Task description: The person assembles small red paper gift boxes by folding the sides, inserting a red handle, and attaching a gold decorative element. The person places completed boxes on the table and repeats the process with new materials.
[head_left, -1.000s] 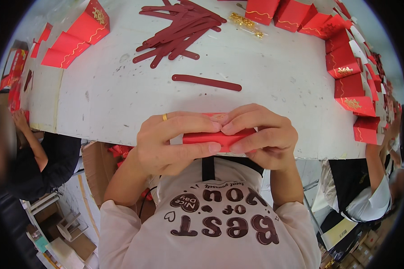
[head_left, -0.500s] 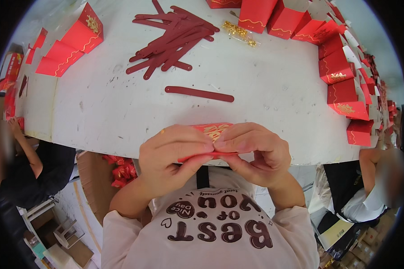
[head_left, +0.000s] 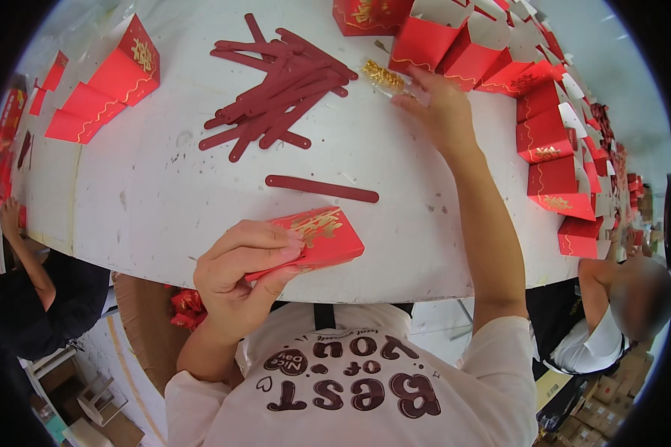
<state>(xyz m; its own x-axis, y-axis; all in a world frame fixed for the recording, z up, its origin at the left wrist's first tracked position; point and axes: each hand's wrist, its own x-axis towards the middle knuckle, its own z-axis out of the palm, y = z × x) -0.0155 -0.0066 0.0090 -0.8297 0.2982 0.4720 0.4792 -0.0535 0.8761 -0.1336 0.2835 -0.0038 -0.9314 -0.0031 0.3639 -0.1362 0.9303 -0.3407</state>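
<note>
Near the table's front edge my left hand (head_left: 250, 257) is closed around one end of a small red paper box (head_left: 335, 249) with gold decoration, held tilted. My right hand (head_left: 441, 108) is stretched far forward, thumb and fingers apart, beside a small clear bag of gold metal fasteners (head_left: 382, 74). Whether its thumb touches the bag's edge I cannot tell. A single dark red strap (head_left: 320, 188) with a hole at its end lies just beyond the held box. Farther off is a loose pile of similar straps (head_left: 283, 93).
Open red boxes (head_left: 432, 33) stand in a curved row along the far right, with more red boxes (head_left: 89, 108) at far left. A brown carton (head_left: 145, 320) with red pieces sits below the table's left edge. Another person works at each side, one in a white sleeve (head_left: 593, 339).
My right hand has let go of the red box and moved forward to the bag of gold fasteners. My left hand keeps the box, now tilted and shifted left.
</note>
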